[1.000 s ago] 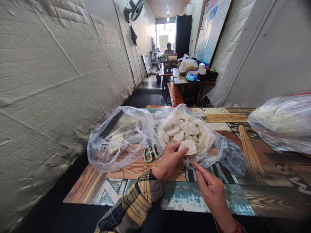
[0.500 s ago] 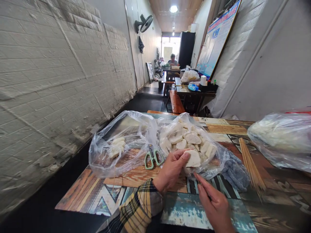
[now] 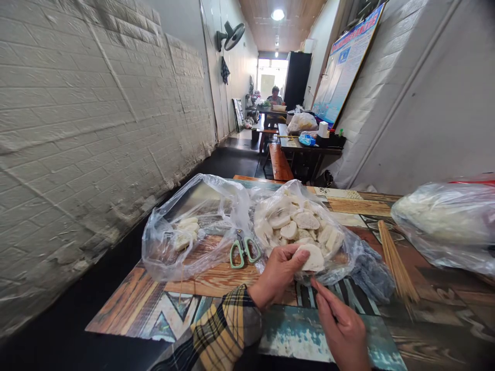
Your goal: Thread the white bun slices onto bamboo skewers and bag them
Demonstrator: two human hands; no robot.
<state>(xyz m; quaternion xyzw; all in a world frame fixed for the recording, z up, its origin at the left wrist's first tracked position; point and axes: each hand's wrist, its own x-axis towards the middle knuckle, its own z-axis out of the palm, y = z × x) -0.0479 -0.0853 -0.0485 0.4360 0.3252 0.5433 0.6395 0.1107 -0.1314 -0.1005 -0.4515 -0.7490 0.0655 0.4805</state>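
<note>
My left hand (image 3: 277, 274), in a plaid sleeve, pinches a white flat food slice (image 3: 312, 257) at the near edge of a clear plastic bag (image 3: 305, 226) full of similar slices. My right hand (image 3: 340, 325) is just below the slice, fingers closed together and pointing up toward it; a thin wooden skewer seems to run through them, but it is barely visible. A second clear bag (image 3: 185, 232) to the left holds a few skewered slices. Green-handled scissors (image 3: 243, 250) lie between the two bags.
A bundle of bamboo skewers (image 3: 396, 263) lies right of the bags on the patterned table (image 3: 216, 281), with a blue-grey cloth (image 3: 373, 268) beside it. Another filled plastic bag (image 3: 444, 221) sits far right. A brick wall runs along the left. A person sits at a far table (image 3: 275, 95).
The view has tilted slightly. My left hand has brought the slice a little lower and to the right, and my right hand has stayed close beneath it.
</note>
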